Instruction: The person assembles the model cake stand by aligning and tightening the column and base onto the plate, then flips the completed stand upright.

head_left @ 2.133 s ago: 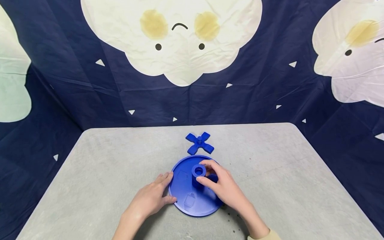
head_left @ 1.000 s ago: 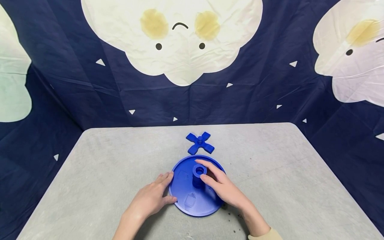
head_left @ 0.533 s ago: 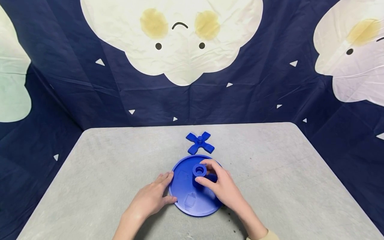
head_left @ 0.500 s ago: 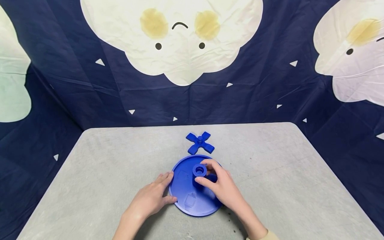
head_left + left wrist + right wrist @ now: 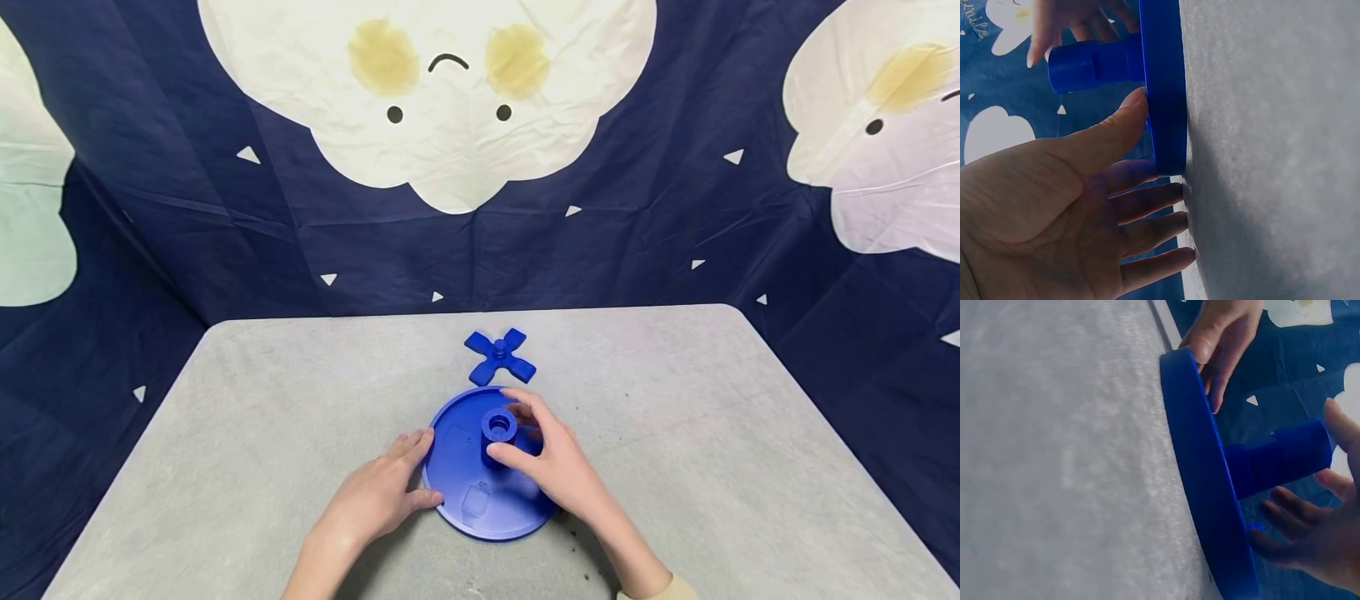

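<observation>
A round blue base (image 5: 501,517) with a low raised rim lies flat on the table, faint outlines marked on its face. From its middle rises a short hollow blue tube (image 5: 498,450), wider at the top. My left hand (image 5: 375,496) rests at the base's left side, thumb on the rim and straight fingers along the edge, down to the tabletop. Around the tube, my right hand (image 5: 558,458) is spread loosely: the thumb lies near its top, and the index finger reaches out past it. The right wrist view shows those fingers (image 5: 1294,512) apart.
A blue four-armed cross piece (image 5: 500,358) with a small knobbed peg lies just behind the base. The grey table (image 5: 300,400) extends on both sides. A dark blue cloth (image 5: 247,242) with cloud prints hangs behind it. Small dark specks dot the table at the right.
The right hand has loosened from the tube, regripped it, and now loosened again with its index finger lifted away. The left hand and the base stay in place.
</observation>
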`<state>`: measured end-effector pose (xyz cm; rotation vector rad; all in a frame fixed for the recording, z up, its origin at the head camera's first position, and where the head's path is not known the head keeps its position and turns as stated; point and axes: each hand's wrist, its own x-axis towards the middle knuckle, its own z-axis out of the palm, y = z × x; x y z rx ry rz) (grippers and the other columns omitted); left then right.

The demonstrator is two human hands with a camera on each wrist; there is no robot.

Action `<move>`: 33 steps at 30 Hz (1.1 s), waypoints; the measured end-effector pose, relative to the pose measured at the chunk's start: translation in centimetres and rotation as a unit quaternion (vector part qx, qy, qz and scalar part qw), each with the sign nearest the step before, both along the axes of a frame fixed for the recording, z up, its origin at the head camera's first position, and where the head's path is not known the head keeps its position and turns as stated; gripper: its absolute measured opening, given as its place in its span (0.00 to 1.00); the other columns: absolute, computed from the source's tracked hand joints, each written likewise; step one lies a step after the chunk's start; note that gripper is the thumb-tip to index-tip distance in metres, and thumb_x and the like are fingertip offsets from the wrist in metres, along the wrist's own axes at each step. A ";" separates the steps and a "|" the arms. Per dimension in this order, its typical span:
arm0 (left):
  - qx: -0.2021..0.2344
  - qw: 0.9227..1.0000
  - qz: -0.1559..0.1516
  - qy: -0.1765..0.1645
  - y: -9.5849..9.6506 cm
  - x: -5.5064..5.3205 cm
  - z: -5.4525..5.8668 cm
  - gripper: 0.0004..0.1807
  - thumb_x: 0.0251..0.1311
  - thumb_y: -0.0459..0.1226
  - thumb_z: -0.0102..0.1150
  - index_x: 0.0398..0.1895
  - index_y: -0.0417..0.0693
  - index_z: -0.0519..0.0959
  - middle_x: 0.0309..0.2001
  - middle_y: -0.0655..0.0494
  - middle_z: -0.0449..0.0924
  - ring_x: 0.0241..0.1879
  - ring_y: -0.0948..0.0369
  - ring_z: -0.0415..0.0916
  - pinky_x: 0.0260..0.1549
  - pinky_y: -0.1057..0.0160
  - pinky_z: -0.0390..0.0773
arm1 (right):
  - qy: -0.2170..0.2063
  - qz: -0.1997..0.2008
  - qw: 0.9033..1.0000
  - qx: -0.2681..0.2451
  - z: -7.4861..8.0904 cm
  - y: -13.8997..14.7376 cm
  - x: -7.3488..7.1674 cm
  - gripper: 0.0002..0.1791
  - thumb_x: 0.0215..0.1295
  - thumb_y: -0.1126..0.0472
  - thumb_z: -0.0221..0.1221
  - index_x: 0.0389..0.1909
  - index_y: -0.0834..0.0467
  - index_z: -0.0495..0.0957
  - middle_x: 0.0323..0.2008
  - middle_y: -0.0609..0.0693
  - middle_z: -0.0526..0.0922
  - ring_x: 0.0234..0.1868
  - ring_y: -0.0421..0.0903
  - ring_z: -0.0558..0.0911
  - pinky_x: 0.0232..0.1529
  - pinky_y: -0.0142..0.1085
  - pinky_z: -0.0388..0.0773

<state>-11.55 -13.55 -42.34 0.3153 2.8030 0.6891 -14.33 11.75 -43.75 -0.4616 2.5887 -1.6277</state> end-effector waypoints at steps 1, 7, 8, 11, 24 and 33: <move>0.000 1.000 0.000 -0.001 0.0 0.0 0.0 0.46 0.58 0.51 0.72 0.77 0.43 0.66 0.76 0.42 0.66 0.77 0.39 0.62 0.72 0.34 0.67 | -0.010 0.014 1.000 -0.014 0.0 0.1 -0.1 0.36 0.67 0.48 0.68 0.74 0.39 0.66 0.65 0.51 0.80 0.67 0.48 0.79 0.69 0.53 0.76; -0.002 1.000 0.000 -0.002 0.0 0.0 0.0 0.46 0.58 0.51 0.72 0.77 0.43 0.66 0.76 0.42 0.66 0.77 0.39 0.62 0.72 0.34 0.67 | -0.062 0.106 0.989 -0.077 0.2 0.6 -0.4 0.31 0.79 0.55 0.55 0.78 0.39 0.60 0.75 0.55 0.70 0.76 0.50 0.70 0.72 0.31 0.71; -0.002 1.000 0.000 -0.002 0.0 0.0 0.0 0.46 0.58 0.51 0.72 0.77 0.43 0.66 0.77 0.42 0.66 0.77 0.39 0.62 0.72 0.34 0.67 | -0.069 0.119 0.987 -0.082 0.2 0.6 -0.5 0.30 0.80 0.55 0.53 0.79 0.40 0.60 0.75 0.56 0.69 0.76 0.51 0.69 0.71 0.26 0.69; -0.002 1.000 0.001 -0.004 0.0 0.0 0.0 0.46 0.58 0.51 0.72 0.77 0.43 0.66 0.77 0.42 0.66 0.77 0.39 0.62 0.71 0.34 0.67 | -0.089 0.140 0.982 -0.089 0.2 0.7 -0.5 0.29 0.81 0.56 0.50 0.79 0.40 0.61 0.78 0.56 0.64 0.79 0.52 0.64 0.69 0.19 0.64; -0.006 1.000 0.001 -0.008 0.0 -0.1 0.0 0.46 0.58 0.51 0.72 0.77 0.43 0.66 0.77 0.42 0.65 0.77 0.39 0.61 0.72 0.34 0.66 | -0.068 0.109 0.989 -0.074 0.1 0.9 -0.6 0.24 0.77 0.55 0.57 0.71 0.42 0.70 0.72 0.50 0.72 0.70 0.49 0.74 0.71 0.38 0.72; -0.004 1.000 0.001 -0.006 0.0 -0.1 0.0 0.46 0.58 0.51 0.72 0.77 0.43 0.66 0.77 0.42 0.66 0.77 0.39 0.61 0.71 0.33 0.66 | -0.008 0.010 1.000 -0.016 0.1 0.0 0.0 0.23 0.67 0.49 0.68 0.60 0.42 0.74 0.55 0.40 0.82 0.56 0.40 0.81 0.66 0.45 0.79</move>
